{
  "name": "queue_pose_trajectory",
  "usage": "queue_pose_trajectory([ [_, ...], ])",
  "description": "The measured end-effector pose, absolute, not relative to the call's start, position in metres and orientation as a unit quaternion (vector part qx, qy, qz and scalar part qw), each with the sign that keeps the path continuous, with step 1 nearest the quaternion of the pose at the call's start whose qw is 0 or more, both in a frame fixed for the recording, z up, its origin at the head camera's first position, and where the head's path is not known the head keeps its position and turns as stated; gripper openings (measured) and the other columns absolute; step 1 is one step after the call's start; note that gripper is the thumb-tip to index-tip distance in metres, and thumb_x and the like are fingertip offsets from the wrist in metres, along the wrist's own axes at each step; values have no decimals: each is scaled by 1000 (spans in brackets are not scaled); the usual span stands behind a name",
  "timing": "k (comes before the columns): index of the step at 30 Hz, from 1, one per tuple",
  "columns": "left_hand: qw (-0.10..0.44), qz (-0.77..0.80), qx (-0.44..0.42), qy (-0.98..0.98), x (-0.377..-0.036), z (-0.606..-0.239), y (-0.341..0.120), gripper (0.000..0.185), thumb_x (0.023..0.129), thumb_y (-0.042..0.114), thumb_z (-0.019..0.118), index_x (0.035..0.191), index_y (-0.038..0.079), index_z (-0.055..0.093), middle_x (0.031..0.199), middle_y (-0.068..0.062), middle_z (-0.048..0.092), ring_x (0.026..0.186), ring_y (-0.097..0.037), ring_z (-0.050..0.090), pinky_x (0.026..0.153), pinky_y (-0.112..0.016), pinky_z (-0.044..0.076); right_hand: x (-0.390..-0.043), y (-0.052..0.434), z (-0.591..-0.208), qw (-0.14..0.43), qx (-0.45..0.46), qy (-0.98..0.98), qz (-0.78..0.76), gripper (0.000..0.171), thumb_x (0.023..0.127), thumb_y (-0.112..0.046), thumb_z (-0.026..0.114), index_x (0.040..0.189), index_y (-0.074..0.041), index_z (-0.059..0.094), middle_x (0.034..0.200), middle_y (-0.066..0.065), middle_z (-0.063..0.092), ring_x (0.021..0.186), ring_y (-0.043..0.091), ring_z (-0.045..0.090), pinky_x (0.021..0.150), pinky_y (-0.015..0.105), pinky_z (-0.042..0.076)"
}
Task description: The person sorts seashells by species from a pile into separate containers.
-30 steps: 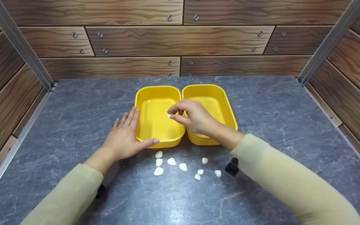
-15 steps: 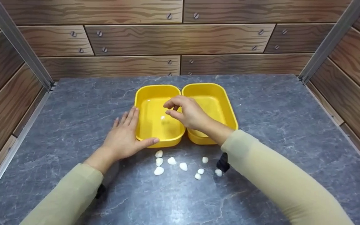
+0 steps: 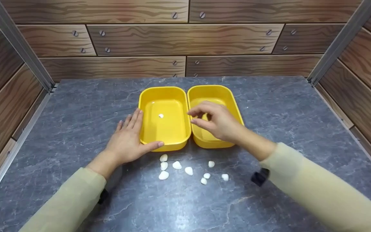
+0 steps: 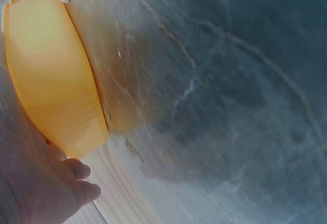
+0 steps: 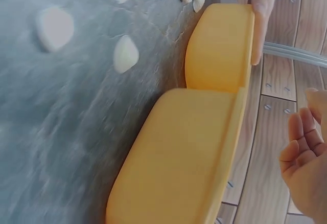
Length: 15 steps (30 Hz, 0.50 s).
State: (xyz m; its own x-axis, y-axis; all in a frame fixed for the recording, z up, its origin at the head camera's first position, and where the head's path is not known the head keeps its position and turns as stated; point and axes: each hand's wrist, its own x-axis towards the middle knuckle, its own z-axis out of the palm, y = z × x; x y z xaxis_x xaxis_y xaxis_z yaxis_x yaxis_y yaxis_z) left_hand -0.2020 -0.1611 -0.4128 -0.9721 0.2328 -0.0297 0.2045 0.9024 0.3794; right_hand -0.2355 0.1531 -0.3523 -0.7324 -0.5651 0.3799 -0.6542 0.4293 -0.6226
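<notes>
In the head view, two yellow plastic tubs stand side by side. A small white seashell [image 3: 161, 116] lies on the floor of the left tub [image 3: 166, 147]. My left hand [image 3: 126, 140] rests on that tub's left side and near corner, fingers straight, thumb along the front rim. Over the right tub [image 3: 213, 144] hovers my right hand [image 3: 217, 122], its fingers loosely bent with a gap between thumb and fingertips and nothing held. In the right wrist view, the same right hand [image 5: 309, 162] shows bent fingers above the rims.
Several white seashells [image 3: 188, 170] lie scattered on the dark marbled tabletop [image 3: 172, 206] in front of the tubs. Wood-patterned walls [image 3: 185, 40] enclose the back and sides, with metal posts at the corners.
My right hand let go of the seashell over the left tub; it dropped to the tub's floor. The hand then moved right, over the right tub. My left hand stayed put.
</notes>
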Motion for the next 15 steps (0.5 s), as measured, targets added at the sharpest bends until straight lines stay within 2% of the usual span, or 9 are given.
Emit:
queue_pose_trajectory([
  [9, 38, 188, 114, 975, -201, -412, -162, 129, 87, 89, 53, 170, 5, 0, 178, -11, -1, 162, -40, 7, 129, -61, 4, -201, 204, -357, 47, 390, -830, 395, 14, 95, -9, 81, 108, -11, 80, 100, 2, 75, 86, 14, 63, 72, 29, 53],
  [15, 40, 187, 112, 975, -201, -412, -161, 129, 87, 88, 54, 170, 5, 0, 178, -12, 0, 162, -41, 8, 129, -61, 4, -179, 233, -374, -11, 396, -824, 405, 12, 93, -12, 83, 104, -16, 80, 99, -3, 77, 82, 12, 64, 69, 25, 53],
])
